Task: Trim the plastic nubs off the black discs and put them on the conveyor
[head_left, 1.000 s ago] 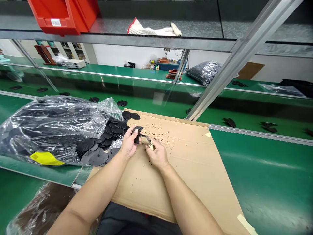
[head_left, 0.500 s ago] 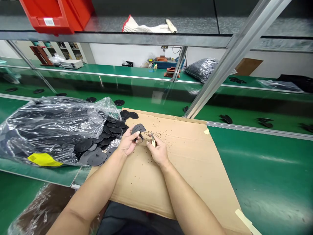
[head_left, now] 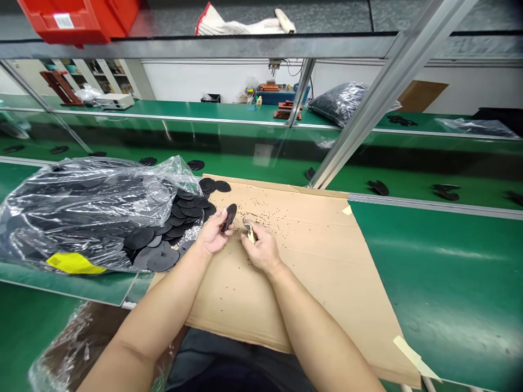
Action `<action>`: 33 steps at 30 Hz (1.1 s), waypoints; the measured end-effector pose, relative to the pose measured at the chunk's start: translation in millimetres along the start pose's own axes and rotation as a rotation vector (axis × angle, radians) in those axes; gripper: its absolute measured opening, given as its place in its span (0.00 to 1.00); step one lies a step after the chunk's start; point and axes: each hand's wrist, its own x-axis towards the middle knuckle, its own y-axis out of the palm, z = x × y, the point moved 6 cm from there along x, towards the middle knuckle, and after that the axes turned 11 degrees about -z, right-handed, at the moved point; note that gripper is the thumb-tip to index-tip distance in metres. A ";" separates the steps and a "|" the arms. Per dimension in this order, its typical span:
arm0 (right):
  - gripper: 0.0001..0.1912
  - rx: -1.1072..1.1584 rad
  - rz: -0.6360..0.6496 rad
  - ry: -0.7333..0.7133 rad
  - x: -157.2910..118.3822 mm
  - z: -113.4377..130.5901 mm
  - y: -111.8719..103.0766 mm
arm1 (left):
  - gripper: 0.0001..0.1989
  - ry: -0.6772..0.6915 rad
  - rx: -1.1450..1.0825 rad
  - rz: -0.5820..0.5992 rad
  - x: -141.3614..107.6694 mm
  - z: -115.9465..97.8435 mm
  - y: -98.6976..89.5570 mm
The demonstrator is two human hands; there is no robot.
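My left hand [head_left: 213,234] is closed on black discs [head_left: 230,216], thin, round and held tilted over the cardboard; how many are stacked there I cannot tell. To its right, my right hand [head_left: 262,246] grips small nippers [head_left: 249,231] with cream handles and a metal head, which points toward the discs. A small gap separates the tool from the discs. Tiny dark scraps [head_left: 261,215] lie scattered over the cardboard sheet [head_left: 322,283] around and beyond both hands. Left of my left hand, a heap of similar black discs [head_left: 180,218] spills from a clear plastic bag [head_left: 81,212].
A yellow label [head_left: 75,263] shows on the bag. Behind the cardboard runs a green belt [head_left: 253,169] carrying spaced black pieces. A slanted metal post [head_left: 368,103] rises at the right. Overhead, a shelf holds a red bin [head_left: 77,19] and a white glove [head_left: 241,24].
The discs in my left hand have turned from a fanned, flatter position to a steeper, edge-on tilt. The nippers have shifted slightly left, and the view has tilted down a little.
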 end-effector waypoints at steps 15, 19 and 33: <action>0.22 -0.269 0.285 -0.080 -7.3 13.2 11.5 | 0.08 -0.099 0.086 0.124 -5.2 4.7 8.3; 0.22 -0.324 0.365 -0.061 -6.5 14.7 12.0 | 0.11 -0.087 0.121 0.142 -4.8 4.3 8.6; 0.22 -0.502 0.533 -0.005 -2.6 15.4 8.6 | 0.16 0.040 0.241 0.023 6.7 6.3 -4.3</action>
